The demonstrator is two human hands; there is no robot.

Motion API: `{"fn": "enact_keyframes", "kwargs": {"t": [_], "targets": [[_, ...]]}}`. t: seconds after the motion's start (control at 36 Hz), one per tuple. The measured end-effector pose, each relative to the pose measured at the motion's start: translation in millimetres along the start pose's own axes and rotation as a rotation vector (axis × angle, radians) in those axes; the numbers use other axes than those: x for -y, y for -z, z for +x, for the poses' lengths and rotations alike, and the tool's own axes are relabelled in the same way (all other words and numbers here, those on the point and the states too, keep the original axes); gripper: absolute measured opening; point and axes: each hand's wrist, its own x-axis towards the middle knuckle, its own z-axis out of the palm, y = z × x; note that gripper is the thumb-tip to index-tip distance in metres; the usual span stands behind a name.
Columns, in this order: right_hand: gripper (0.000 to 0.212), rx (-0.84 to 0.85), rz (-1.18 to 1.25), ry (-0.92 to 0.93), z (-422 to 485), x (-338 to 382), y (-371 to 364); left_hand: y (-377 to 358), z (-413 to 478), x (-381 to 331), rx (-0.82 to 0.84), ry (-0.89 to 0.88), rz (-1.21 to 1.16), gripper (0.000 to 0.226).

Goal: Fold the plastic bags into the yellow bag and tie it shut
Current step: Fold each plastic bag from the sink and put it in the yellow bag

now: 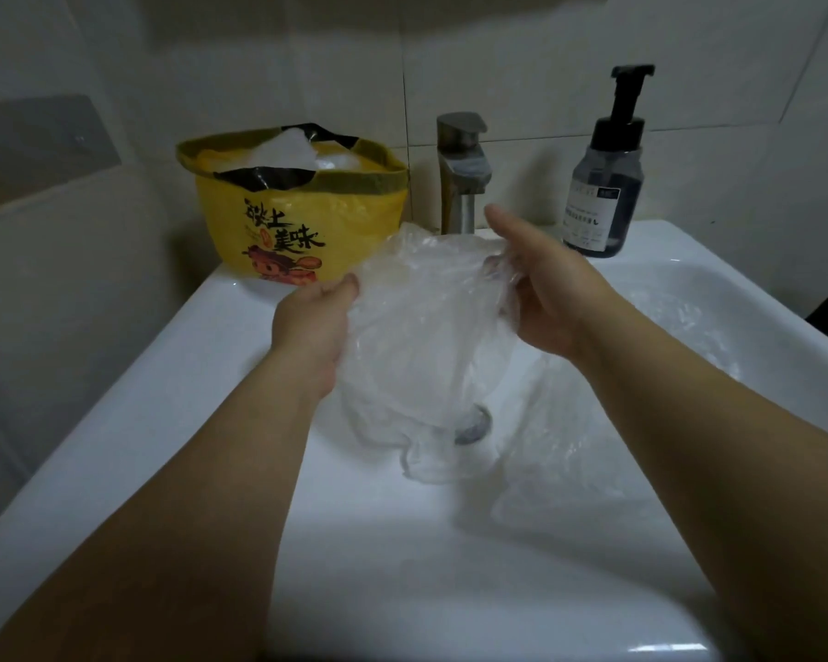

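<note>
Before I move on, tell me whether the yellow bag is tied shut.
No, the yellow bag stands open, white plastic showing inside.

The stuffed bag (307, 222) is sitting on the sink's (163, 375) back left corner, faucet (462, 174) just right of it, pump bottle (603, 183) farther right, while left hand (311, 327) and right hand (546, 289) are holding a loose bag (421, 336) over the drain (474, 425), a second bag (570, 446) lying right of it in the basin.
</note>
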Motion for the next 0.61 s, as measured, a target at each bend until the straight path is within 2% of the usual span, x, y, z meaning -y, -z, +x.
{"fn": "enact_keyframes", "kwargs": {"t": [0.11, 0.17, 0.28, 0.36, 0.42, 0.47, 0.56, 0.61], "targets": [[0.017, 0.07, -0.078, -0.04, -1.7, -1.5, -0.5, 5.9, 7.6, 2.7, -0.138, -0.022, -0.012, 0.013], [0.01, 0.08, -0.158, -0.056, 0.3, -3.6, 0.2, 4.4, 7.7, 2.2, -0.131, -0.018, 0.001, 0.014], [0.011, 0.077, -0.392, 0.003, 3.7, -10.4, 2.0, -4.1, -0.3, 0.4, -0.017, -0.057, 0.179, 0.061], [0.012, 0.082, -0.604, 0.065, 1.6, -14.4, 0.8, -6.3, -15.8, -11.0, 0.067, -0.295, 0.237, 0.071], [0.011, 0.091, -0.801, 0.099, 1.4, -17.7, 0.5, -8.2, -25.7, -16.5, 0.191, -0.389, 0.216, 0.069], [0.011, 0.114, -0.915, 0.12, -0.3, -19.8, -1.9, -10.2, -31.2, -17.6, 0.332, -0.384, 0.215, 0.066], [0.012, 0.108, -0.872, 0.189, -2.3, -17.9, -4.2, -11.9, -30.9, -11.5, 0.457, -0.358, 0.367, 0.04], [0.02, 0.084, -0.787, 0.202, -2.0, -15.6, -3.3, -11.7, -28.7, -8.0, 0.491, -0.376, 0.446, 0.023]]}}
